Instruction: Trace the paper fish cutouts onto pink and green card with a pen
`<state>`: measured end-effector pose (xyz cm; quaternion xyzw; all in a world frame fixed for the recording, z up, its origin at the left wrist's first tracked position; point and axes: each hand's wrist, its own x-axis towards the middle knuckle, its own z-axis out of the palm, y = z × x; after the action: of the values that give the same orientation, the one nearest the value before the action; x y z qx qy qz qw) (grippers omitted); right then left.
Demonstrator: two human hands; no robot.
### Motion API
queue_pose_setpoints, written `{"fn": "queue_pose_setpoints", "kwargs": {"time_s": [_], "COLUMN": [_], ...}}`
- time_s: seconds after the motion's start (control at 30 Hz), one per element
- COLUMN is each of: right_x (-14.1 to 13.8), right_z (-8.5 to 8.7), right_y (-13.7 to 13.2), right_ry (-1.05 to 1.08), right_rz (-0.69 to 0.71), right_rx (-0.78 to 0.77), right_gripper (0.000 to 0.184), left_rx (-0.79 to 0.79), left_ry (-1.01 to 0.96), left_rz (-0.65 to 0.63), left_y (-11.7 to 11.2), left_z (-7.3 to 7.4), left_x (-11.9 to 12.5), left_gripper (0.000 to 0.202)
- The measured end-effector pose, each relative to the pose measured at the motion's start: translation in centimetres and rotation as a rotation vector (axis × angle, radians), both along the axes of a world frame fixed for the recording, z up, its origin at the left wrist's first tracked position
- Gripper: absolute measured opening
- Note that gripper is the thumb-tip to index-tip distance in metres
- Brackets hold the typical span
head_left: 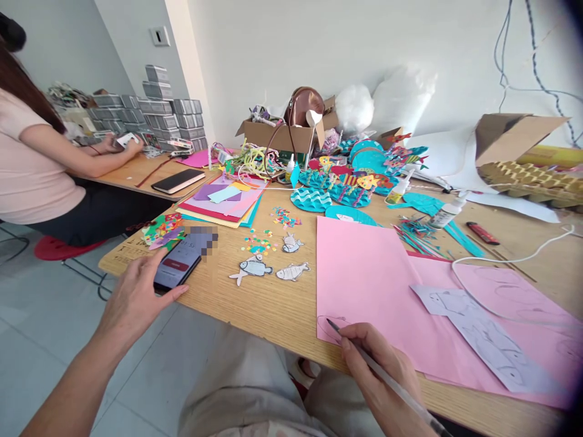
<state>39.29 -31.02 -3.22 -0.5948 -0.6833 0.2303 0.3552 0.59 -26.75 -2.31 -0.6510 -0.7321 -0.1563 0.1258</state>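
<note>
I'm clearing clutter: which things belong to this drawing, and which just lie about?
Job: pen in right hand, pink paper, likely the fish-sketch strip.
Apparently lying about: black notebook, brown bag, egg tray; smartphone too, though left hand touches it.

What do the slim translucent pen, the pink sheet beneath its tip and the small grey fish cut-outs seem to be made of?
Slim translucent pen: apparently smooth plastic, given its clear-looking barrel.
Pink sheet: probably matte paper or thin card; flat, without glare.
Small grey fish cut-outs: likely matte paper or card, flat with drawn outlines.
</note>
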Motion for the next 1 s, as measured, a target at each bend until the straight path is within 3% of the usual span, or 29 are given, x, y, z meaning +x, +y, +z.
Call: {"fn": "queue_pose_setpoints", "kwargs": {"time_s": [0.17,0.3,0.63,0.73,0.83,1.0], "right_x": [-0.1,-0.2,-0.4,-0.6,-0.6,0.0], "right_z": [0.2,0.2,0.3,0.6,1.0,1.9], "right_y": [0.0,-0.1,-0.2,-0.2,-0.2,-0.3], "right_ry": [0.013,0.042,0.120,0.150,0.187,0.217], "right_rz": [0.004,-0.010,-0.051,-0.070,-0.088,-0.095], "right_rx": [-0.003,-0.011,-0.029,-0.051,-0.074,-0.045], "right_gripper": [0.017,0.018,0.019,0.021,0.019,0.017], "left_rx": [0.047,0.030,0.060,0.168,0.099,0.016], "left_ry": [-0.020,-0.059,-0.065,-0.076,-0.166,-0.276], "left_rz": [-0.044,-0.007,-0.077,-0.215,-0.548,-0.933], "left_y": [-0.2,-0.1,0.5,-0.1,-0.5,0.6], "left_z": [-0.7,-0.4,0.6,1.5,1.9,1.4], "left_x": [1.5,2.7,2.0,3.9,7.4,13.5], "left_gripper": [0.070,0.069,0.065,0.051,0.029,0.034]}}
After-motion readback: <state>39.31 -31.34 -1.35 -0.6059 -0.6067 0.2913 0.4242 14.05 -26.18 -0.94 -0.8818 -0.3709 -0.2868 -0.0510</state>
